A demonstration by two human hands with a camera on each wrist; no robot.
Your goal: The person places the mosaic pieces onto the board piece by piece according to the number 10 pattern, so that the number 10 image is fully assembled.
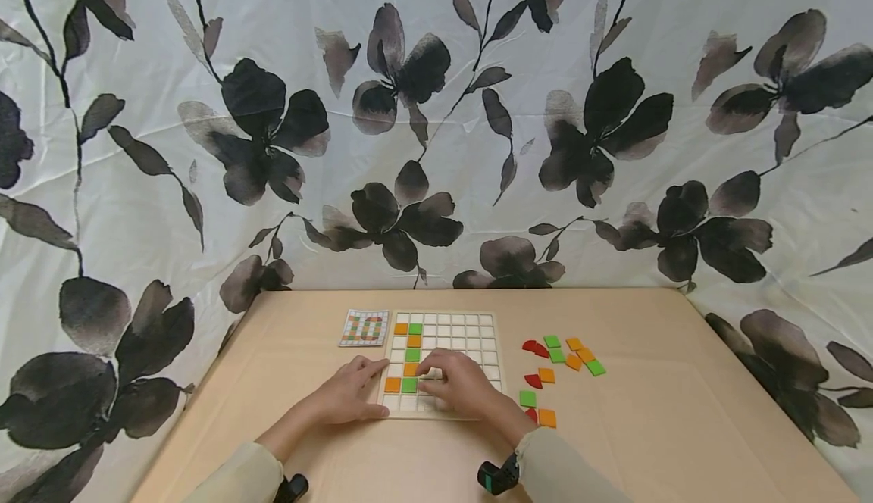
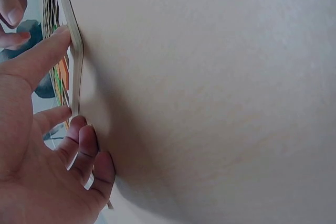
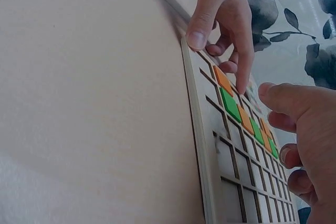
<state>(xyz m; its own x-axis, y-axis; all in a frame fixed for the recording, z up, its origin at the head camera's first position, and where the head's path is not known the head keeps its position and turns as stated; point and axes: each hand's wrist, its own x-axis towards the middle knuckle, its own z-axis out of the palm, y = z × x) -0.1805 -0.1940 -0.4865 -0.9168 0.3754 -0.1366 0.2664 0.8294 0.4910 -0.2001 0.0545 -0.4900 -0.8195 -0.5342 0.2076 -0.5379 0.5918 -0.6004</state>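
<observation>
A pale gridded board (image 1: 443,415) lies on the table, with several square orange and green tiles in its left columns. My left hand (image 1: 344,393) rests against the board's left side, thumb at the near corner and index finger reaching along the frame. The left wrist view has this hand's (image 2: 37,129) fingertips along the board's edge. Over the board's near half hovers my right hand (image 1: 460,385), thumb and index finger apart beside a green tile (image 1: 409,385). In the right wrist view, that hand (image 3: 310,135) has loosely bent fingers and nothing shows between them.
Left of the board's far end lies a small card (image 1: 364,329) printed with a coloured grid pattern. Loose green tiles (image 1: 528,398), orange tiles (image 1: 547,417) and red rounded pieces (image 1: 533,382) are scattered right of the board. A floral cloth (image 1: 477,147) hangs behind the table.
</observation>
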